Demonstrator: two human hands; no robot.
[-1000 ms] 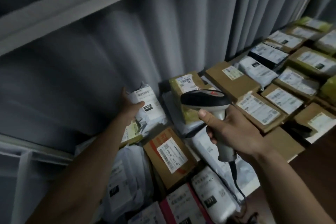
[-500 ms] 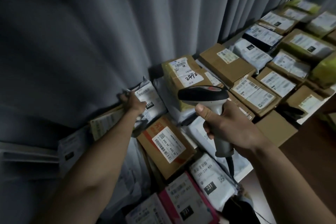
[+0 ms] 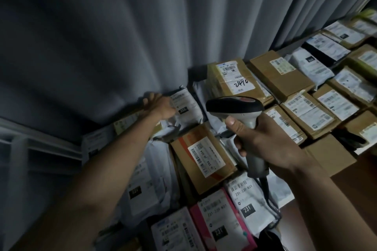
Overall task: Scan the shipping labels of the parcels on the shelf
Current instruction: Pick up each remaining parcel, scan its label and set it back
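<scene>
Cardboard boxes and poly bags with shipping labels cover the shelf (image 3: 285,203). My right hand (image 3: 271,140) grips the handle of a grey barcode scanner (image 3: 232,106), whose dark head hangs above the parcels between a taped box marked "2490" (image 3: 234,79) and an orange-taped box (image 3: 204,155). My left hand (image 3: 158,106) reaches to the back by the curtain. Its fingers curl over the top edge of a flat tan parcel (image 3: 130,121), right beside a white poly bag (image 3: 186,103).
A grey curtain (image 3: 142,36) hangs directly behind the parcels. A white shelf frame (image 3: 40,144) runs at the left. The scanner's cable (image 3: 264,186) drops over a bag marked "231" (image 3: 247,199). Rows of boxes (image 3: 310,112) stretch to the right; brown floor (image 3: 359,179) shows beyond the front edge.
The view tilted down and the upper shelf board left the frame. My left hand slid left off the white bag's label to the tan parcel; the bag now lies lower. The scanner stayed put.
</scene>
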